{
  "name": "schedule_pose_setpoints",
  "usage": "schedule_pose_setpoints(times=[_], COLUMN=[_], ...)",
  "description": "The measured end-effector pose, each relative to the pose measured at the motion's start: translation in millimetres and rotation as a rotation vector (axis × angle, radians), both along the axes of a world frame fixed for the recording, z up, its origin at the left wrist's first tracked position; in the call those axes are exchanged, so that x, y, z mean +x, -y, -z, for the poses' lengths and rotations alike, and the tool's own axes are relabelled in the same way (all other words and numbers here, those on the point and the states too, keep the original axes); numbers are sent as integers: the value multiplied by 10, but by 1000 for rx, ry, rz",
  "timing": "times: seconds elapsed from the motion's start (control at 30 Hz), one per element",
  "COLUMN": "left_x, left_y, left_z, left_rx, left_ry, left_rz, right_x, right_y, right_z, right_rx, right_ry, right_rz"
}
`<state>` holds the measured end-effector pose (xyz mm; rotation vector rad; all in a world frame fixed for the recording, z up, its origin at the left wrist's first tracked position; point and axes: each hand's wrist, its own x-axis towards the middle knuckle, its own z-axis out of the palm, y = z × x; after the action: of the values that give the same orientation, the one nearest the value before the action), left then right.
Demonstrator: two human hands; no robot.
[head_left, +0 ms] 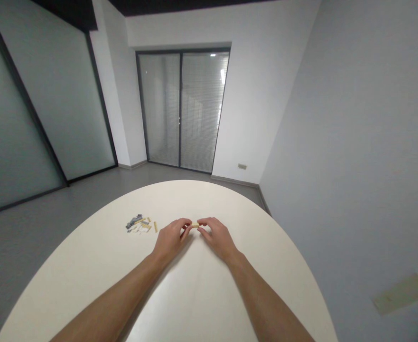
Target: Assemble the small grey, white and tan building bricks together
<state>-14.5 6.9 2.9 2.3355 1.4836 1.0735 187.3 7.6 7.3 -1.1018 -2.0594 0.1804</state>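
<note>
Between my two hands, over the middle of the table, is a small yellow building brick point(195, 225). My left hand point(171, 237) pinches its left end with thumb and fingers. On the opposite end, the fingertips of my right hand point(218, 237) are closed in the same way. Fingers cover both ends of the brick, so its full length is hidden. To the left of my left hand lies a loose pile of small grey, yellow and white pieces point(145, 222). One yellow strip point(155, 227) lies just right of that pile, apart from my hand.
The round cream-white table point(201, 304) has a curved far edge. Beyond it stand a glass door with blinds point(198, 114) and, on the left, frosted glass panels point(62, 95). A grey-white wall point(354, 142) runs close along the right.
</note>
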Motion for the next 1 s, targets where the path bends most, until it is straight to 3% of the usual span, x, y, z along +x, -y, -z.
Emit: schedule_pose_setpoints(times=[1.0], left_x=[12], left_y=[29], left_z=[-30], left_rx=[44], left_ry=[43], left_rz=[76], right_x=[1], right_y=[-9], right_z=[-11], right_rx=[-22], right_ry=[18], right_rz=[30])
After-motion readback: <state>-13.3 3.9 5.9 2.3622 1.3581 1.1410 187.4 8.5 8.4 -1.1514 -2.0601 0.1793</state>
